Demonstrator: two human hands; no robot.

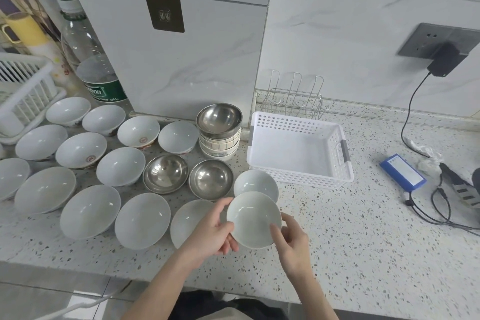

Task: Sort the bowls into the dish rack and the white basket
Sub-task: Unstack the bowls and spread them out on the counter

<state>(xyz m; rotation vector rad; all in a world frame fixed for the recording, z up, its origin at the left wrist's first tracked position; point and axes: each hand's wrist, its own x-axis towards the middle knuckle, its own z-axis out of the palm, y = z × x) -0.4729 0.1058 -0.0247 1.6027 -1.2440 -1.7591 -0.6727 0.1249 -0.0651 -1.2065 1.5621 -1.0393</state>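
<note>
Both hands have hold of one small, round, pale white ceramic bowl [254, 219], lifted just above the speckled stone counter [363, 241] near its front edge: the left hand [210, 231] pinches the rim with thumb on top and fingers curled under, while the right hand [291, 239] steadies the other side, thumb laid inside the rim. Held like that, tilted a little toward the person, it looks to me like they are checking it before choosing where it goes. The white perforated plastic basket [298, 148] sits just beyond the held bowl and has nothing in it; the thin wire dish rack [296, 96] behind it, against the marble wall, is bare too, so I'd say the sorting has hardly begun. To the left the counter is spread with many white bowls sitting singly, two shallow steel bowls [188, 175] side by side, and a stack of patterned bowls [219, 144] capped by another steel bowl [219, 117].
</note>
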